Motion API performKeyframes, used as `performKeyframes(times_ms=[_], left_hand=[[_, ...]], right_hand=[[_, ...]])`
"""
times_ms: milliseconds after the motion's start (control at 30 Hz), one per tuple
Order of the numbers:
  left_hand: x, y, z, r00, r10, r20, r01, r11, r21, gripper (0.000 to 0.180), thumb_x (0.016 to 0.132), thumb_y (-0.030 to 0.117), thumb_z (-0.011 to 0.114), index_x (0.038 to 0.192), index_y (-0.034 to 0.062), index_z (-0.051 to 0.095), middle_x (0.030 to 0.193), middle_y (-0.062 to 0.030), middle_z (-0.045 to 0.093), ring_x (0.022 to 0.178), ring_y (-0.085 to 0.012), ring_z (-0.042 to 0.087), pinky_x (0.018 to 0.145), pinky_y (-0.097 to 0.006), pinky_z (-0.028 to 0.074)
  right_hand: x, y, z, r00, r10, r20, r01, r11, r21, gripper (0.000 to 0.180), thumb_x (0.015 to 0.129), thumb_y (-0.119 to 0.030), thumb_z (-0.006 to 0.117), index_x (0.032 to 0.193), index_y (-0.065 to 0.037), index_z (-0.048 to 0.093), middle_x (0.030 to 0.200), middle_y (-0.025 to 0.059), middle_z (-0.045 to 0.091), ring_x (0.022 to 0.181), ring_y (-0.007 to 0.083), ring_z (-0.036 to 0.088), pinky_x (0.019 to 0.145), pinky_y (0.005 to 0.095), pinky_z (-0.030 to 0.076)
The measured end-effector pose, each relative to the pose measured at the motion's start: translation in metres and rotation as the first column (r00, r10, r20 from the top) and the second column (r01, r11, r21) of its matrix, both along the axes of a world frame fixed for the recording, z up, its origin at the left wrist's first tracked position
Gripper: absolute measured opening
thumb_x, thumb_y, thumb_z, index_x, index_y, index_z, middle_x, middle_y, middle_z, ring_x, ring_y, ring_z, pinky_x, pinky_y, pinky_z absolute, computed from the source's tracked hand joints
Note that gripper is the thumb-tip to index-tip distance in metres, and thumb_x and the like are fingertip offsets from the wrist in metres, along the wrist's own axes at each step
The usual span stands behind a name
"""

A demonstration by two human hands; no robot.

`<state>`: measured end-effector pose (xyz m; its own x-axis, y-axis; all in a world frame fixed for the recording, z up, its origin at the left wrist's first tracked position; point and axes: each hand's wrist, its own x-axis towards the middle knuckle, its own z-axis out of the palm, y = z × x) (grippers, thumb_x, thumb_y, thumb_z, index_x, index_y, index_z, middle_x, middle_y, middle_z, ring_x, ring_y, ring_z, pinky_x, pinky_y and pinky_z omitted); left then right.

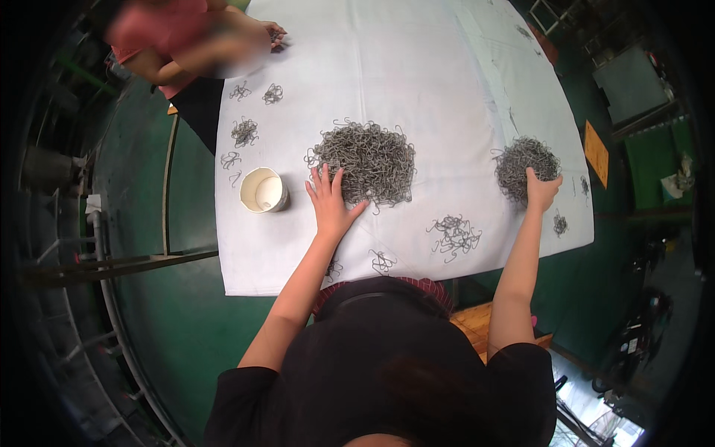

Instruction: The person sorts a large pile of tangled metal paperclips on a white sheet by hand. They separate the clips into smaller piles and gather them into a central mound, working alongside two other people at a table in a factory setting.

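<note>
A large heap of grey metal S-shaped hooks (372, 160) lies on the white-covered table. My left hand (334, 208) rests against the heap's near left edge, open, its fingers spread over the hooks and the cloth. Further right is a second, rounder heap of the same hooks (521, 167). My right hand (544, 192) touches its near right side, with thumb and fingers apart; part of the fingers is hard to make out. Between the heaps, nearer to me, lies a loose cluster of hooks (456, 237).
A white paper cup (262, 191) stands left of my left hand. Small hook clusters (244, 132) lie along the left edge, others (382, 262) along the near edge and right side. At the far left a person in a red top (167, 33) has a hand over the white-covered table (417, 89).
</note>
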<state>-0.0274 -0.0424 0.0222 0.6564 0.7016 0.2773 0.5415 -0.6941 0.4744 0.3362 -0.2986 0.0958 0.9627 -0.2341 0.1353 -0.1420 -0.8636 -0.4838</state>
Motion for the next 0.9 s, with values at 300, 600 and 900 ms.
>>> performKeyframes(times_ms=[300,600,900], left_hand=[[0.005,-0.001,-0.003,0.988,-0.152,0.032,0.153,0.988,-0.013,0.077,0.069,0.038,0.072,0.129,0.0050,0.038,0.143,-0.0210,0.023,0.135,-0.0418,0.012,0.107,-0.057,0.009],[0.002,0.003,-0.001,0.980,-0.201,-0.004,0.201,0.980,-0.013,0.072,0.072,0.038,0.069,0.129,0.0051,0.040,0.143,-0.0219,0.022,0.134,-0.0414,0.013,0.106,-0.057,0.011],[0.000,0.007,0.000,0.988,-0.146,0.055,0.150,0.986,-0.069,0.071,0.074,0.034,0.067,0.131,0.0065,0.037,0.143,-0.0217,0.022,0.134,-0.0383,0.017,0.108,-0.051,0.015]], right_hand=[[0.034,-0.043,-0.042,0.996,-0.089,-0.032,0.094,0.974,0.206,0.107,0.057,-0.047,0.075,0.139,-0.005,0.021,0.127,0.0255,0.043,0.116,0.0373,0.046,0.098,0.0426,0.038],[0.037,-0.013,-0.037,0.936,-0.307,-0.171,0.350,0.849,0.395,0.116,0.049,-0.053,0.081,0.135,-0.002,0.023,0.130,0.0269,0.037,0.120,0.0388,0.040,0.098,0.0425,0.039],[0.060,-0.071,-0.047,0.937,0.082,-0.341,0.271,0.448,0.852,0.068,0.067,-0.035,0.073,0.123,-0.008,0.046,0.118,0.0156,0.053,0.102,0.0321,0.053,0.079,0.0528,0.047]])
